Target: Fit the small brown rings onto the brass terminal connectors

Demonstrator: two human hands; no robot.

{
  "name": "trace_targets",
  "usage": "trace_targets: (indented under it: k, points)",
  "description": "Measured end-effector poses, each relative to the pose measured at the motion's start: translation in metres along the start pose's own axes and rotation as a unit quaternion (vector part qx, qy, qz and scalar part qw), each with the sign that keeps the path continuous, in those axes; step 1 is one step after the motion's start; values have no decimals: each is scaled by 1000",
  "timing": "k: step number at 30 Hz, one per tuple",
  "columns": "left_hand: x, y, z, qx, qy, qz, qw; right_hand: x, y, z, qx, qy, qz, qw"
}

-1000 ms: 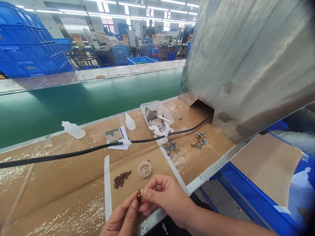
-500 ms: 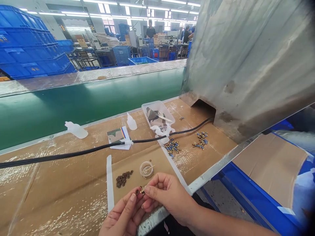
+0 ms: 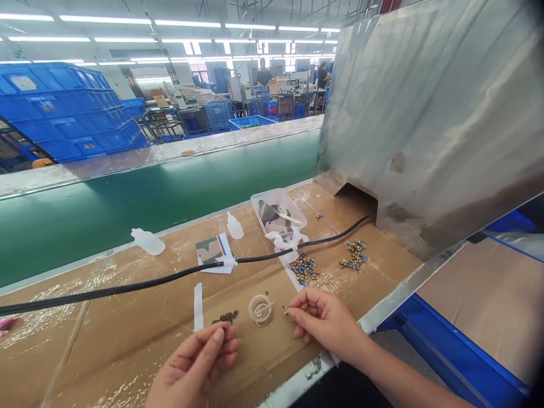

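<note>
OK, so you're on a big factory floor, with stacks of blue plastic crates point(image 3: 63, 113) off to the far left and a person point(image 3: 263, 73) standing way down at the back. Right in front of you runs a green conveyor belt point(image 3: 148, 192), and a scuffed sheet-metal housing point(image 3: 425, 113) fills the right side. A black cable point(image 3: 127, 286) comes out of a notch at its base and runs across the cardboard-covered surface point(image 3: 106, 334), out past the left edge.

Along the far edge of the surface you've got a clear plastic tray point(image 3: 276, 212) holding camo-print bits, plus two white squeeze bottles point(image 3: 148, 242), one lying on its side. Right of the tray, toward the right edge, are two loose piles of blue-and-brass crimp terminals point(image 3: 355, 255). Closer to you sit a white tape strip point(image 3: 198, 306), a small pile of dark brown rings point(image 3: 225, 317), and a little clear cup point(image 3: 260, 309) just right of them.

Your left hand point(image 3: 193, 362) is over the near edge with the fingers curled in, and I can't tell if it's holding anything. Your right hand point(image 3: 325, 323) is just right of the cup, pinched up, with a tiny brass part point(image 3: 285, 310) right at its fingertips. Can't tell if it's gripped or just touching.
</note>
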State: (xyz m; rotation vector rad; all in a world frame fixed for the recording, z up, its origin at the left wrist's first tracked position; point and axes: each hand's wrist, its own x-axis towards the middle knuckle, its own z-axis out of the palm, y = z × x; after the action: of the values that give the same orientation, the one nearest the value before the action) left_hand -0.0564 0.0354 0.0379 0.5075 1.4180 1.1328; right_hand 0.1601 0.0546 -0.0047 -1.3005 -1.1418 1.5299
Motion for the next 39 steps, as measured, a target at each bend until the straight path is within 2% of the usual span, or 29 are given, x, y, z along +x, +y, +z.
trace_targets:
  k: [3,7,12,15,18,20,24,29,33,39]
  points:
    - [21,19,-3,77,11,76,994,1,3,0,-54,-14,-23,998]
    - [44,36,-1,161,30,122,979,0,6,0,-85,-18,-70,994]
    - [67,47,3,247,33,165,954,0,6,-1,-70,-32,-64,995]
    - [81,49,5,333,66,207,918,1,6,-1,-61,-35,-60,996]
    - [91,46,5,422,93,263,862,2,6,-1,-51,-35,-49,997]
    - [96,44,5,462,81,306,829,2,5,-1,-51,-35,-47,997]
    - [101,44,6,491,20,394,777,1,4,-2,-54,-35,-50,997]
    - [112,45,8,492,-33,454,742,0,4,-2,-57,-34,-56,996]
    - [125,39,3,504,-18,474,722,1,6,-2,-60,-35,-59,996]
    - [140,31,-5,552,14,495,670,1,9,-3,-62,-39,-61,995]
